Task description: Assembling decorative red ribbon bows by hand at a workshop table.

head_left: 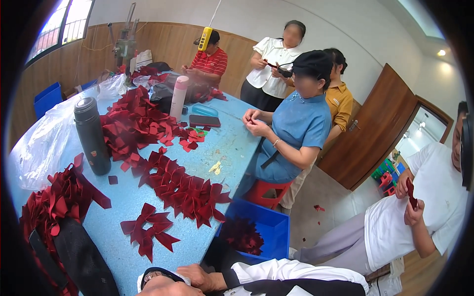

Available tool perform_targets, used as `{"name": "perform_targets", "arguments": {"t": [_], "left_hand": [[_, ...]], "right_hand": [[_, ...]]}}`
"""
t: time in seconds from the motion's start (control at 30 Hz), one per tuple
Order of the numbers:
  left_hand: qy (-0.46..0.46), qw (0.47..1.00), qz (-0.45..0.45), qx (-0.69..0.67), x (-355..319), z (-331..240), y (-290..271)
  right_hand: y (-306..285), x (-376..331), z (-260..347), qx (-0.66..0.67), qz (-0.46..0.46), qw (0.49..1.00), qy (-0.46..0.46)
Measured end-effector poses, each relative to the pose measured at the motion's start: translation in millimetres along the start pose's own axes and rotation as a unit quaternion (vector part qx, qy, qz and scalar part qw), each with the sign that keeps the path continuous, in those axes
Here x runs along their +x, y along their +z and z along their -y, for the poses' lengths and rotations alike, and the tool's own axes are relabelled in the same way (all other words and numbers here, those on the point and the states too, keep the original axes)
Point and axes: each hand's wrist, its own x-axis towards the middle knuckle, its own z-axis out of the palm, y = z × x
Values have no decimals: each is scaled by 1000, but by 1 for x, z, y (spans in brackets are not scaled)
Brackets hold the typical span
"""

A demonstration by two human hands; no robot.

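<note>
At the lower edge, my right hand [200,277] reaches in from a white and black sleeve with its fingers curled. It rests against a white and black-rimmed item [174,273] with a shiny part, whose kind I cannot make out. Bare skin beside it, seemingly my left hand [168,290], is mostly cut off, and its fingers do not show. On the light blue table [190,246] just beyond lies a dark red ribbon bow [148,228] with notched tails. A row of similar bows [182,190] stretches behind it.
Red ribbon heaps [133,116] and a bow pile [57,200] cover the left side. A dark flask [92,135], pink bottle [178,98] and phone [204,121] stand or lie there. Beside the table is a blue bin [276,232] of bows. Several people work around it.
</note>
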Motion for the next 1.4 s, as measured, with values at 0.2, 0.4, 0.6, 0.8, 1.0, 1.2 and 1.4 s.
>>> {"name": "perform_targets", "arguments": {"t": [0.2,0.4,0.6,0.8,1.0,1.2,1.4], "left_hand": [[0,1000,6,-8,0,1,0],[-7,1000,8,-3,1,2,0],[8,1000,17,-17,1,4,-3],[9,1000,11,-16,2,4,-3],[20,1000,4,-19,3,7,-1],[29,999,-3,-16,2,8,-1],[34,999,-6,-21,2,10,0]], "right_hand": [[0,1,1,4,-9,1000,3],[-1,2,4,7,-18,1000,-1],[2,-1,0,4,-10,1000,2],[2,-2,-1,6,-8,1000,6],[2,-3,-2,7,-4,1000,4],[1,-1,0,6,-2,1000,1],[0,1,2,14,-12,1000,-1]]}}
